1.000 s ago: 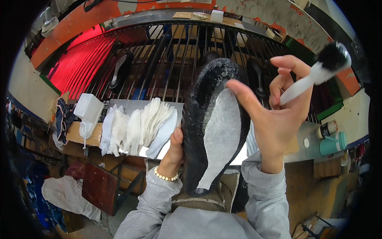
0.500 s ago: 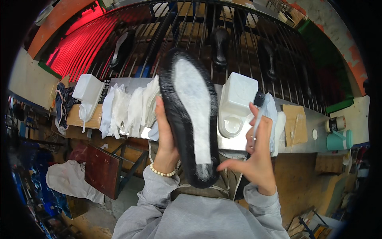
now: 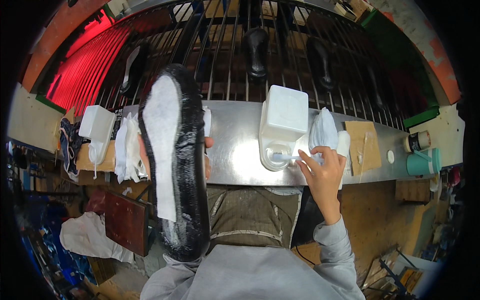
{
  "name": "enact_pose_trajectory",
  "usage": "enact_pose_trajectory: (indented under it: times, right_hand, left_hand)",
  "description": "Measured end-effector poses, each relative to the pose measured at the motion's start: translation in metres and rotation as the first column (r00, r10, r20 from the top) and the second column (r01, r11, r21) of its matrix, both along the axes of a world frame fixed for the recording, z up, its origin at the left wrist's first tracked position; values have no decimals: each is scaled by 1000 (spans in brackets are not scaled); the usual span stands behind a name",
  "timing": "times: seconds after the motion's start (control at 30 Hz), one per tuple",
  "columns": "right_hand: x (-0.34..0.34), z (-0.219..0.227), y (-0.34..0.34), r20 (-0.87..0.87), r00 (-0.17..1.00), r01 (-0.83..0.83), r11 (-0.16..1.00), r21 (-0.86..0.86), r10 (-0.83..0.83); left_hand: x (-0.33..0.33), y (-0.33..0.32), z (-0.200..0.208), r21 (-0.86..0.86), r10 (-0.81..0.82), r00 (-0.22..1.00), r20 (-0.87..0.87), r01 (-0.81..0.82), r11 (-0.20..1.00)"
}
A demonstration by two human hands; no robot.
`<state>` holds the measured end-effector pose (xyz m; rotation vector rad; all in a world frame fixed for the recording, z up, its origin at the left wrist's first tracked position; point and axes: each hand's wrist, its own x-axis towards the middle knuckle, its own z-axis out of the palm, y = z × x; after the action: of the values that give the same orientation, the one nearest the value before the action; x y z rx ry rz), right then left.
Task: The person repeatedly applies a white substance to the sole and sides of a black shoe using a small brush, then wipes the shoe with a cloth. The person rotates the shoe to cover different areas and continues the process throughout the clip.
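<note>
My left hand (image 3: 208, 143) is wrapped around a black shoe (image 3: 192, 130), held sole side up with a white strip along its bottom. Only some fingertips show at the shoe's sides; the shoe hides the rest. Between the fingers of my right hand (image 3: 324, 176) is a small pale brush (image 3: 287, 157). Its head is at the round cup of a white plastic dispenser (image 3: 286, 112) that stands on the metal ledge. Whether the bristles touch liquid cannot be seen.
Beyond the metal ledge (image 3: 230, 120) runs a rack of bars with several black shoes, including one (image 3: 256, 55). White gloves (image 3: 131, 147), a second dispenser (image 3: 96, 127), a cardboard piece (image 3: 363, 147) and a teal cup (image 3: 423, 162) line the ledge. Red light glows at left.
The shoe has moved left with my left hand and turned slightly. My right hand has lowered from beside the shoe's heel, bringing the brush to the dispenser's cup.
</note>
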<state>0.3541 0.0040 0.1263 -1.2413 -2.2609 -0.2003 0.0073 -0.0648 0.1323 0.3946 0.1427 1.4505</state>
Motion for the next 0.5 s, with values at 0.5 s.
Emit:
enact_pose_trajectory:
  times: [0.5]
  right_hand:
    - [-16, 78, -13, -711, 704, -245, 941, -235, 6]
  left_hand:
    - [77, -24, 50, -249, 337, 844, -418, -463, 851]
